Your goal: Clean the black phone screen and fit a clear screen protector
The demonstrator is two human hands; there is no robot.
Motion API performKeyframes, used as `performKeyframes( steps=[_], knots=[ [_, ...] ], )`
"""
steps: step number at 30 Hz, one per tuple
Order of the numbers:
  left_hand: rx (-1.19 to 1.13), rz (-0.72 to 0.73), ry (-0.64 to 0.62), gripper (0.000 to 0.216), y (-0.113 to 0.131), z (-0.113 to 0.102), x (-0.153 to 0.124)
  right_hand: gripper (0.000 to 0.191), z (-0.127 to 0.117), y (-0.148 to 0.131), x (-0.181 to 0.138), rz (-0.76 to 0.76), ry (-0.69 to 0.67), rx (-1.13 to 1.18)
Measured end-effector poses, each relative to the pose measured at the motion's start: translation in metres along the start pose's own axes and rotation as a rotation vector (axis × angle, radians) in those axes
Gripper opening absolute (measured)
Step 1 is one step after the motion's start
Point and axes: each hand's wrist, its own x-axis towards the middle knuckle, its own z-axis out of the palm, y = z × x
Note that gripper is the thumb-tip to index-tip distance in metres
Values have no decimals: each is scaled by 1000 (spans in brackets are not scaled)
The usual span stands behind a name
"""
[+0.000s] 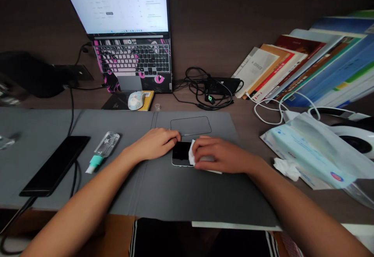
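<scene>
A phone [181,155] lies screen up on the grey desk mat, its right part covered by my right hand [220,155]. Between the fingers of that hand is a white tissue [191,153], pressed flat against the dark screen. My left hand [159,143] rests at the phone's upper left corner, its fingers curled and the tips touching the edge. Just beyond the phone lies a clear screen protector [191,126] with a thin black border. To the left is a small clear spray bottle [106,144] with a teal neck, lying on its side.
A second phone [55,166] with a cable lies at the left. Behind stand an open laptop [133,58] and a mouse [136,100]. Tangled cables [201,89], leaning books [292,70], a tissue pack [309,147], a crumpled tissue [286,168] and headphones [355,140] occupy the right.
</scene>
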Motion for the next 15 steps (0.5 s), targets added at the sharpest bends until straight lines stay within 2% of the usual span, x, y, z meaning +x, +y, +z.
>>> performKeyframes(
  steps=[4,7,12,15],
  knots=[
    [12,-5,-2,28,1,-1,0,32,-11,11,-7,135,-40,-22],
    [15,-2,-5,28,3,-2,0,33,-19,8,-12,202,-102,-17],
    [25,7,-7,27,2,-2,0,16,-29,-6,-22,342,-232,71],
    [46,17,0,26,1,-1,0,10,-30,-9,-25,354,-259,86]
  ],
)
